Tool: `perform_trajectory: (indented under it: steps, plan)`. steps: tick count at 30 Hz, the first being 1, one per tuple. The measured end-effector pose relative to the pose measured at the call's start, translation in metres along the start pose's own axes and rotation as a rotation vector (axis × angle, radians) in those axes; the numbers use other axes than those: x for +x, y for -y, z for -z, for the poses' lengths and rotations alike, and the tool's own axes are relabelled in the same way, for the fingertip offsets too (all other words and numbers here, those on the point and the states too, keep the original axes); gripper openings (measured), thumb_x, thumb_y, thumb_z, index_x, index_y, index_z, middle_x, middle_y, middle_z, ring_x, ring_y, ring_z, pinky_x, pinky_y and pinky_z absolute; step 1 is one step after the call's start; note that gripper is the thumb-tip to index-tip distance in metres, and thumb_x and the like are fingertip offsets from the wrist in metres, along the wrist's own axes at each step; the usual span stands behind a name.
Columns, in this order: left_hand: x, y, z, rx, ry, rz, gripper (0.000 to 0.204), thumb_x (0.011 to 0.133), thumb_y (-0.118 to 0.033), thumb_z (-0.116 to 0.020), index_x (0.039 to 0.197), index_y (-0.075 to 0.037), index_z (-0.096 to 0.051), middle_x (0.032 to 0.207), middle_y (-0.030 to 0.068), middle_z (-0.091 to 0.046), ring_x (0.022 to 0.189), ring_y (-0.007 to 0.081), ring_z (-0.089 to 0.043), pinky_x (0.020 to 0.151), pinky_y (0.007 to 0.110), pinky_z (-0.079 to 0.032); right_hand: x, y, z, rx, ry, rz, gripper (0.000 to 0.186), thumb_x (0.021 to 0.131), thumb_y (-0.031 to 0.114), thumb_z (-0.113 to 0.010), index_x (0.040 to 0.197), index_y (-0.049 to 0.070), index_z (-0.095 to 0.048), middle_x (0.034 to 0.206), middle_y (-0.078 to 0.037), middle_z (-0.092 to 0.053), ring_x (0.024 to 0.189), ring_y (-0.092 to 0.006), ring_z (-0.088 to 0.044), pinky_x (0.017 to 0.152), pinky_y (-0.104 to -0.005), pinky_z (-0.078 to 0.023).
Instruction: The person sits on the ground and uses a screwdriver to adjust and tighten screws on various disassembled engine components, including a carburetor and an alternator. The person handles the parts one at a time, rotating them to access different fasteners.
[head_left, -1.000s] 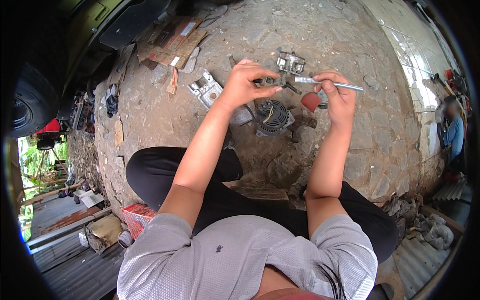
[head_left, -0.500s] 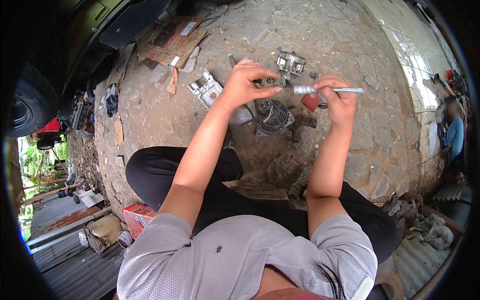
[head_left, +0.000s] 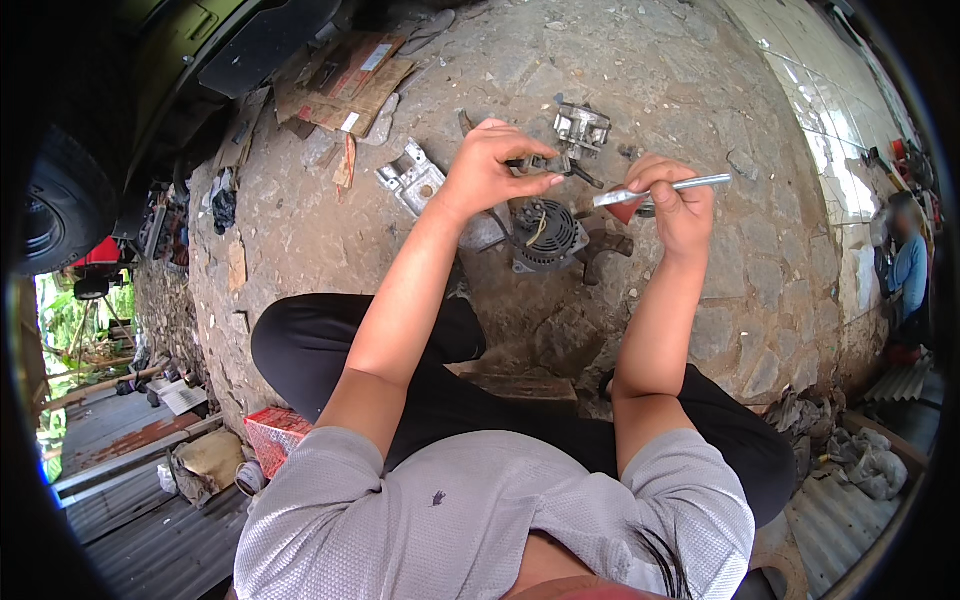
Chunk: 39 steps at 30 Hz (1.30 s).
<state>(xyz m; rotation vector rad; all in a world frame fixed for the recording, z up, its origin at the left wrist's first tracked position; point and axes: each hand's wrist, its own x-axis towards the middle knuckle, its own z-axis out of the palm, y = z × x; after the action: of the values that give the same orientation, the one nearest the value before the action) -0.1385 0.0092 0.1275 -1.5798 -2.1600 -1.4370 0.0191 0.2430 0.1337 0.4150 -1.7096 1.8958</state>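
Above stone floor [head_left: 700,80], right hand [head_left: 680,205] around metal rod [head_left: 665,188], seemingly.

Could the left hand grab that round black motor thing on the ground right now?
Probably not yet. The left hand is already pinching a small dark part. The motor sits just below it with nothing between, so once that part is put down, it looks reachable.

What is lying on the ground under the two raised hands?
A round black finned motor part lies on the stone ground below the left hand and right hand. The left forearm covers whatever lies beside it.
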Motion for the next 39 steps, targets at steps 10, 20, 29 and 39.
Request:
perform_trajectory:
  steps: [10, 20, 29, 39]
  plan:
    - [0.000, -0.004, 0.001, 0.012, 0.042, 0.018, 0.029, 0.070, -0.017, -0.096, 0.093, -0.009, -0.082, 0.085, 0.0021, -0.078, 0.077, 0.0185, -0.068, 0.084, 0.034, -0.049, 0.007, 0.009, -0.011, -0.307, -0.073, -0.011, 0.028, 0.099, 0.022, -0.073, 0.092, -0.005, -0.073, 0.090, -0.013, -0.071, 0.081, -0.0194, -0.065, 0.074, -0.0328, -0.051]
    - [0.000, -0.002, 0.000, 0.003, 0.030, 0.007, 0.029, 0.069, -0.017, -0.096, 0.093, -0.009, -0.082, 0.085, 0.0020, -0.078, 0.076, 0.0180, -0.067, 0.083, 0.033, -0.048, 0.002, 0.007, -0.002, -0.101, -0.043, -0.029, 0.027, 0.100, 0.021, -0.072, 0.092, -0.005, -0.073, 0.088, -0.012, -0.072, 0.078, -0.0168, -0.065, 0.072, -0.0305, -0.051]
    - [0.000, -0.004, -0.002, -0.004, 0.036, 0.011, 0.029, 0.069, -0.018, -0.095, 0.094, -0.010, -0.082, 0.083, 0.0014, -0.077, 0.074, 0.0178, -0.065, 0.081, 0.032, -0.048, 0.002, 0.006, -0.007, -0.006, -0.064, -0.005, 0.025, 0.099, 0.020, -0.071, 0.091, -0.003, -0.073, 0.089, -0.011, -0.071, 0.079, -0.0182, -0.064, 0.071, -0.0322, -0.050]
    - [0.001, -0.005, -0.003, -0.011, 0.033, 0.001, 0.029, 0.069, -0.018, -0.095, 0.093, -0.010, -0.082, 0.082, 0.0023, -0.077, 0.072, 0.0187, -0.065, 0.081, 0.033, -0.048, 0.001, 0.010, -0.005, -0.138, -0.070, -0.053, 0.023, 0.100, 0.017, -0.069, 0.092, -0.004, -0.073, 0.089, -0.010, -0.070, 0.075, -0.0156, -0.061, 0.067, -0.0300, -0.047]
